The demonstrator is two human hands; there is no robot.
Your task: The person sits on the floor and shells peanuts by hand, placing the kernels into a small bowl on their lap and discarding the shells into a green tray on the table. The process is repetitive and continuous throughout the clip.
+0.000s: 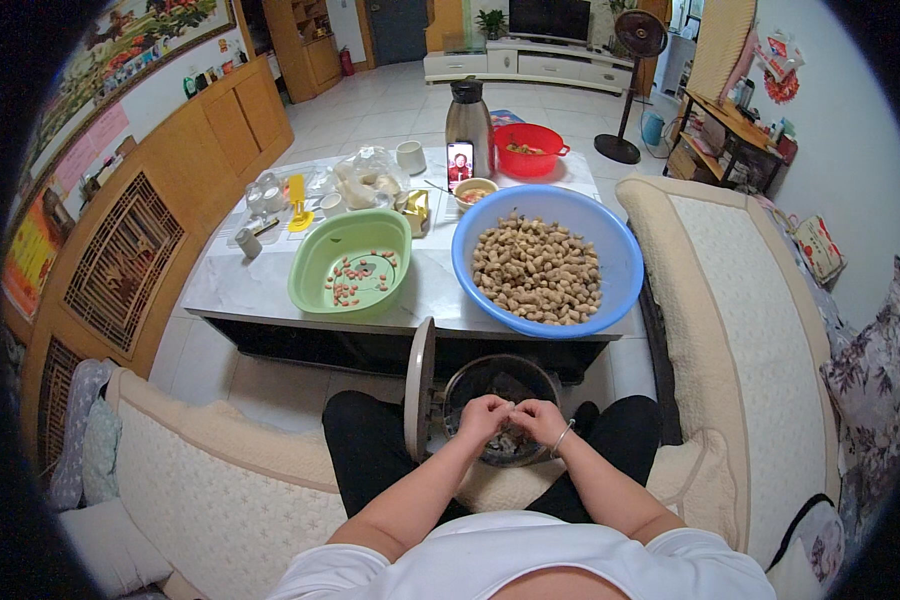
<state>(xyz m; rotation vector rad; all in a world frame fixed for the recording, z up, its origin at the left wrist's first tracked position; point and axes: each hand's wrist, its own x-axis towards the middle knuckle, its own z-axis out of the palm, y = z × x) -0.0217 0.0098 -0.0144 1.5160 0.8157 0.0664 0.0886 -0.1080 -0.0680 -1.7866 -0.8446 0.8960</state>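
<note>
My left hand [486, 417] and my right hand [538, 421] meet at the fingertips, pinched together above an open bin [529, 366] between my knees. Whatever may lie between the fingertips is too small and covered to make out. Dark and pale scraps [507, 444] fill the bottom of the bin, whose round lid [420, 390] stands upright on its left side. Beyond it, a large blue basin [621, 262] on the table holds a heap of unshelled peanuts [536, 270]. To its left, a green plastic basin [309, 281] contains several scattered shelled peanuts [345, 290].
The marble-patterned table [232, 289] also carries a steel thermos jug [469, 112], a propped phone [460, 166], a small bowl [476, 191], a red colander [529, 154], plastic bags [367, 180] and a white cup [410, 157]. Quilt-covered sofas [727, 300] flank me; a pedestal fan [630, 82] stands behind.
</note>
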